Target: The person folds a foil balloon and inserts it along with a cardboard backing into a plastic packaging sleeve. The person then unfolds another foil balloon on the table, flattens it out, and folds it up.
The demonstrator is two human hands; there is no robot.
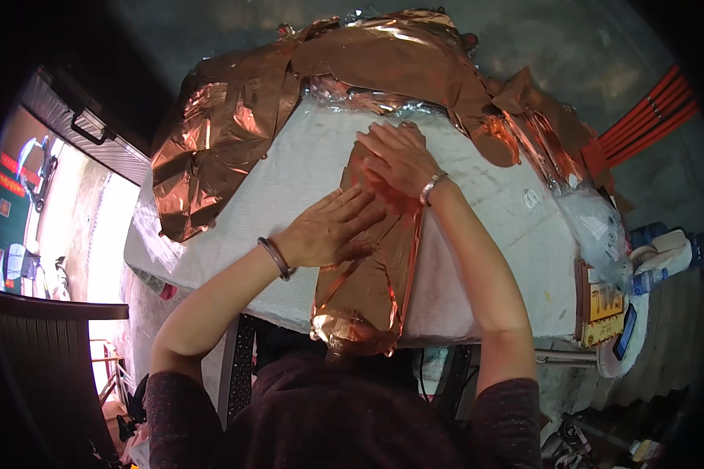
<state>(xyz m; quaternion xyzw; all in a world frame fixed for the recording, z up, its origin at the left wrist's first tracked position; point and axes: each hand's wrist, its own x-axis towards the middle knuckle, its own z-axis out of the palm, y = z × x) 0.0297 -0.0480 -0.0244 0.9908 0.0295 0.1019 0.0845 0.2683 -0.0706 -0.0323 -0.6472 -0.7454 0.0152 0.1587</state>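
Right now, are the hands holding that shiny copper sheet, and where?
Neither hand grips it. The left hand and right hand lie flat, palms down, pressing the upper part of the copper foil sheet against the white padded surface.

A yellow-and-red rectangular package (pixel 605 306) sits at the table's right edge, beside a dark phone screen (pixel 625 331).

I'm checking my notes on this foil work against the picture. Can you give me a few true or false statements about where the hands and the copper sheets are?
1. Both hands lie flat on a shiny copper-coloured foil sheet. True.
2. The left hand wears a glove. False: it is bare, with a dark bangle at the wrist.
3. The right hand lies farther from the person than the left. True.
4. The white padded work surface is wholly covered by foil. False: much white shows.
5. More crumpled copper-coloured foil sheets lie at the far side. True.
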